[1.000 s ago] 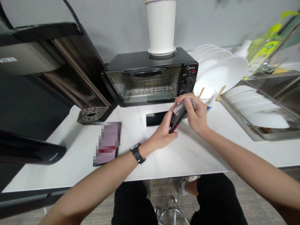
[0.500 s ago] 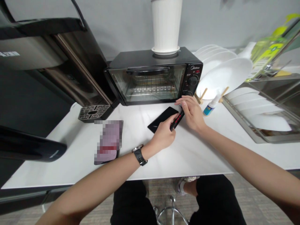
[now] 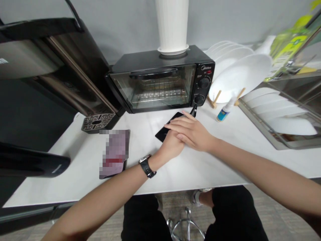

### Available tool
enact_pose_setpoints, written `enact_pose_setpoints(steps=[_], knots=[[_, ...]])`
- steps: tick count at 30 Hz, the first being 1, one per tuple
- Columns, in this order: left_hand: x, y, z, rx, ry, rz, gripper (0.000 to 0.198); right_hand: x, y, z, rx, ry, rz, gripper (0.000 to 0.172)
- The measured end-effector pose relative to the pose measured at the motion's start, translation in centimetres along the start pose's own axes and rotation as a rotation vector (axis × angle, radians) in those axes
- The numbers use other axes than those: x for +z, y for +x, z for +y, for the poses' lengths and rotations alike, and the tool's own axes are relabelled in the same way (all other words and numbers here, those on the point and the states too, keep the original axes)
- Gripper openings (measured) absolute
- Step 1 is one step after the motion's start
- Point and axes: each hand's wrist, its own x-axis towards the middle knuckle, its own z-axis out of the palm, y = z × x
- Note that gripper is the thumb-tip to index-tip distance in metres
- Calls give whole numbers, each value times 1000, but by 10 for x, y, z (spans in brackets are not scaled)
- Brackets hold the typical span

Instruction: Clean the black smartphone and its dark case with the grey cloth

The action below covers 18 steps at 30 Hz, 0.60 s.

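The right hand [image 3: 193,132] lies flat, palm down, fingers extended toward 10 o'clock and held close together, and covers most of the left hand [image 3: 172,145] beneath it. The fingertips of the right hand rest on a black phone [image 3: 165,130], which lies flat on the white countertop [image 3: 200,164] just in front of the toaster oven [image 3: 160,83]; only the phone's left part and far corner show past the hands. The left hand sits under the right, at the near edge of the phone; whether its fingers are curled or spread cannot be told, since the right hand hides them. A wristwatch [image 3: 147,165] with a black strap is on the left wrist. A slim black pen-like tool [image 3: 193,110] projects from beyond the right hand toward 12 o'clock, its tip near the lower knob of the toaster oven; which hand grips it cannot be told. At 9 o'clock from the hands, well apart, lies a second flat device [image 3: 114,153], its face blurred. At 2 o'clock from the hands a small spray bottle [image 3: 224,112] with a blue label stands tilted beside white plates [image 3: 238,80] on a wooden rack. A white ribbed pot [image 3: 172,25] stands on top of the toaster oven.
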Motion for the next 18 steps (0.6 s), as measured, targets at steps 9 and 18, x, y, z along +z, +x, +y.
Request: enact_pose_setpoints(steps=[9, 18], knots=[[-1, -4, 3, 120, -117, -89, 77, -13, -6, 44, 336, -76, 197, 51], [1, -6, -2, 76, -149, -56, 44, -3, -1, -5, 104, 151, 101, 50]])
